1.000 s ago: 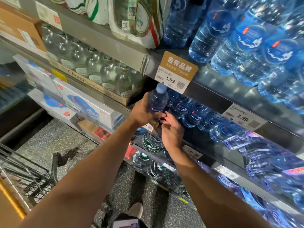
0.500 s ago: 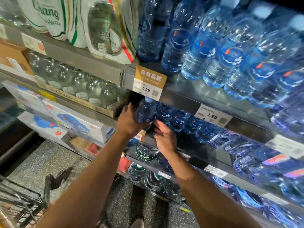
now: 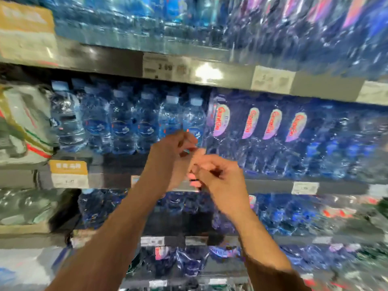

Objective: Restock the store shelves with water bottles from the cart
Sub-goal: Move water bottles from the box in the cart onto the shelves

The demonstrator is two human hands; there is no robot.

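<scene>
Blue bottles (image 3: 193, 120) just behind fingers (image 3: 184, 137).

Motion blur limits the count. Two hands: left hand (image 3: 170, 152), right hand (image 3: 218, 177). Middle shelf front row: six light-capped water bottles (image 3: 122, 127); four pink-labelled bottles (image 3: 274, 124). Two orange-topped price tags (image 3: 68, 174). Remaining stock uncountable.
</scene>
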